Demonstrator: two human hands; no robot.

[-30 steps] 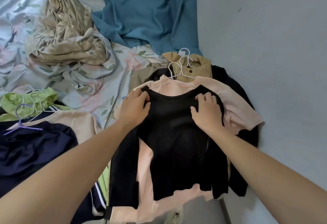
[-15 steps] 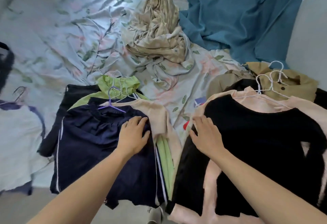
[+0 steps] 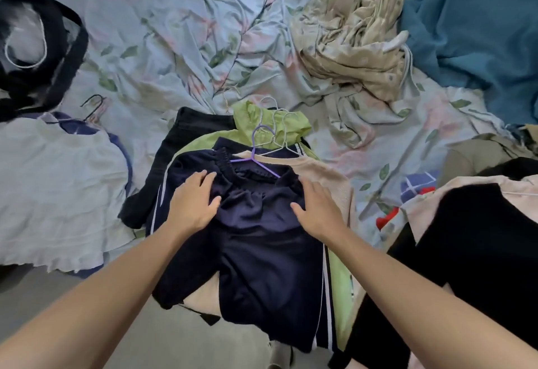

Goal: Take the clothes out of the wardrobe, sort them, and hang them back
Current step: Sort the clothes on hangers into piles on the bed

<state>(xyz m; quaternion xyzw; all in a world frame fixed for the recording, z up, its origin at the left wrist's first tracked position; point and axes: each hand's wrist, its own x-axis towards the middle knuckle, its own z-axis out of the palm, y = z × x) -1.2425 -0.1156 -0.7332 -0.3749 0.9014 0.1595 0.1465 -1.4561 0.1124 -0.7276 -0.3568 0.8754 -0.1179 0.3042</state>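
Bed: floral sheet (image 3: 180, 48), pale blue with leaves, rumpled under everything I see.
Piles: three heaps of clothes on it, one ahead of me, one to my left, one to my right.
Middle pile: navy shorts (image 3: 262, 240) on top, over a beige top (image 3: 326, 176), a green garment (image 3: 273, 124) and a black garment (image 3: 186, 135); the shorts' lower edge hangs off the bed.
Hangers, middle: one purple hanger (image 3: 256, 153) in the shorts' waistband, and white wire hangers (image 3: 279, 132) bunched just behind it; I count about three hooks but cannot be sure.
My left hand (image 3: 192, 205): fingers spread, palm flat on the left side of the shorts, gripping nothing.
My right hand (image 3: 317, 211): fingers spread too, pressed flat on the right side of the shorts, beside the beige top.
Left pile: one white top (image 3: 55, 188) over a blue one, with one dark hanger hook (image 3: 96, 103) poking out above.
Right pile: one black top (image 3: 477, 240) over a pink one (image 3: 431, 208); one olive garment (image 3: 477, 153) beyond.
Far left: one black strappy item (image 3: 52, 48) with a wire hanger on it.
Back: one crumpled beige cloth (image 3: 349, 36) and one teal cloth (image 3: 477, 25) at the far right.
Between middle and right piles: small red and blue patches (image 3: 413, 191) showing; I cannot tell what they are.
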